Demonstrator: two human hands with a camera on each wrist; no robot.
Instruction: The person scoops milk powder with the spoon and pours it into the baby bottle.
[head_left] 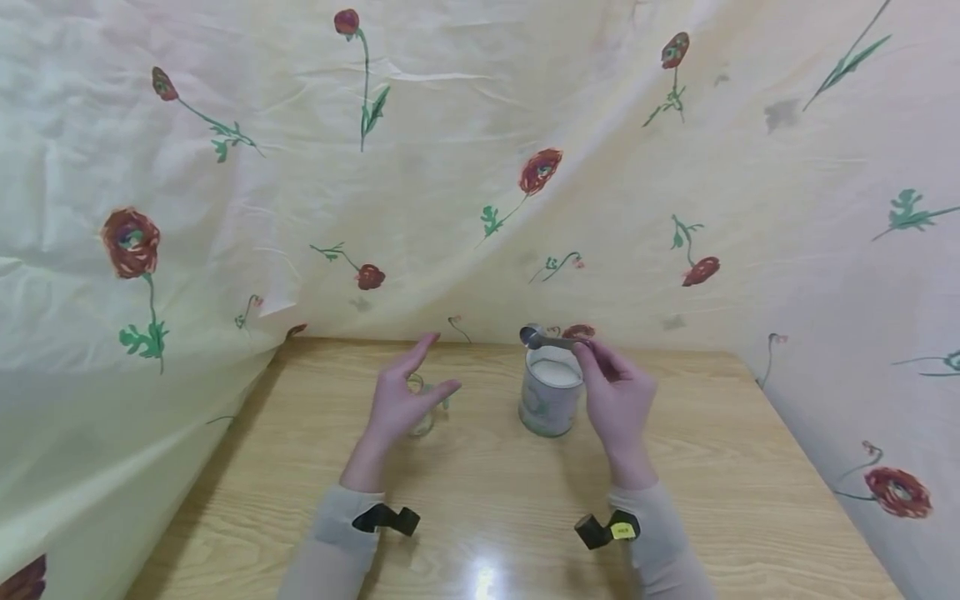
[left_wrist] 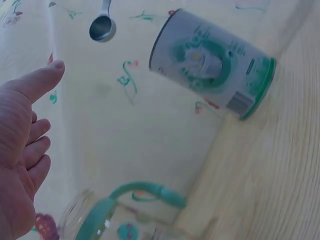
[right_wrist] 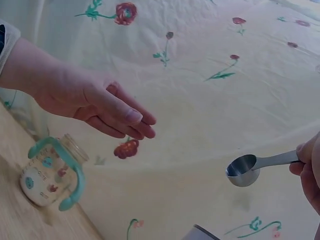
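Note:
My right hand [head_left: 621,398] pinches the handle of a metal measuring spoon [head_left: 532,337], held above the left rim of an open can [head_left: 547,410]. In the right wrist view the spoon's bowl [right_wrist: 243,171] faces up and looks bare inside. White contents show through the can's open top; its label [left_wrist: 205,62] is grey and green. My left hand [head_left: 399,400] holds nothing, thumb and fingers spread apart, above and partly in front of a clear baby bottle [right_wrist: 47,175]. That bottle has teal handles and no lid, stands upright, and looks whitish near its base.
A wooden table [head_left: 465,492] carries the bottle on the left and the can toward the middle right. Flowered cloth [head_left: 450,208] hangs behind the table and along both sides. Each sleeve bears a black strap with a small camera [head_left: 596,532].

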